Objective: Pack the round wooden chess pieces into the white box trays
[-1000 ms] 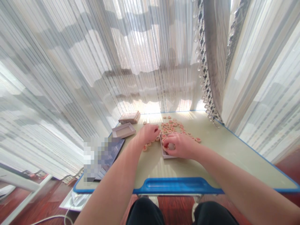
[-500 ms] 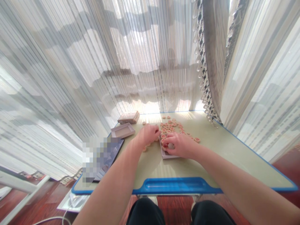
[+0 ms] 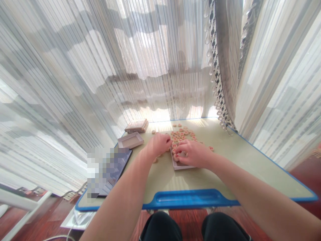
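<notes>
An open shallow box (image 3: 184,167) lies at the middle of the table, with round wooden pieces with red characters along its left side. Over the box, my right hand (image 3: 194,154) has its thumb and fingers apart, beside a piece (image 3: 176,157) in the box. My left hand (image 3: 162,144) is at the box's left edge with its fingers curled; what they hold, if anything, is hidden. Several more round pieces (image 3: 180,136) lie loose beyond the box, and a few rest under and beside my left hand.
A box lid (image 3: 130,140) lies at the left, in front of a stack of flat boxes (image 3: 136,125). A tablet (image 3: 114,172), partly blurred, sits at the table's left edge. The table (image 3: 250,170) has a blue rim and a front tray (image 3: 185,198). Curtains hang behind.
My right hand's fingers have spread and lifted slightly off the piece in the box. My left hand has hardly moved. The view has shifted slightly.
</notes>
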`<state>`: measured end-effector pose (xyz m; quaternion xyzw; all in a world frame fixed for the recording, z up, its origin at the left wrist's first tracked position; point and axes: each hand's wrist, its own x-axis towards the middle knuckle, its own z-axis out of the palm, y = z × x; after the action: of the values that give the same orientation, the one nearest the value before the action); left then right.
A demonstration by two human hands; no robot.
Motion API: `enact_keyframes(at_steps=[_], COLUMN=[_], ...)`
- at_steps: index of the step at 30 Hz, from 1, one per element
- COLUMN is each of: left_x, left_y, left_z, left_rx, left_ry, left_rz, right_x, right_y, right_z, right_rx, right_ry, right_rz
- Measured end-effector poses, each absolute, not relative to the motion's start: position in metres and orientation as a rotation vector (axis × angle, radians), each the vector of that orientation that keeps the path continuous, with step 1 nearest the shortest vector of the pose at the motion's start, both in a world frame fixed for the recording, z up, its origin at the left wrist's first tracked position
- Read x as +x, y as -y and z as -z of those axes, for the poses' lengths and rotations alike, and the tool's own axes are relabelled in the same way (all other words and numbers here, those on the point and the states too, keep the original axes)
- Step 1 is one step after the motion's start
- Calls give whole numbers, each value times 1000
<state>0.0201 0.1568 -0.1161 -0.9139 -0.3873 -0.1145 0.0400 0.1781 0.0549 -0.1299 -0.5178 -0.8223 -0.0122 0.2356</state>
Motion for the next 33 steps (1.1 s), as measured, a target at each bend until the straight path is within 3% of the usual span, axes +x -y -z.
enact_keyframes(at_steps=[33], left_x=[20], left_y=[-151], left_z=[110], left_rx=[-2801], left_ry=[1255], left_rz=[235], right_x=[186], right_y=[-57], right_z=[128], right_rx=[-1551], right_ry=[2358], right_rz=[-27])
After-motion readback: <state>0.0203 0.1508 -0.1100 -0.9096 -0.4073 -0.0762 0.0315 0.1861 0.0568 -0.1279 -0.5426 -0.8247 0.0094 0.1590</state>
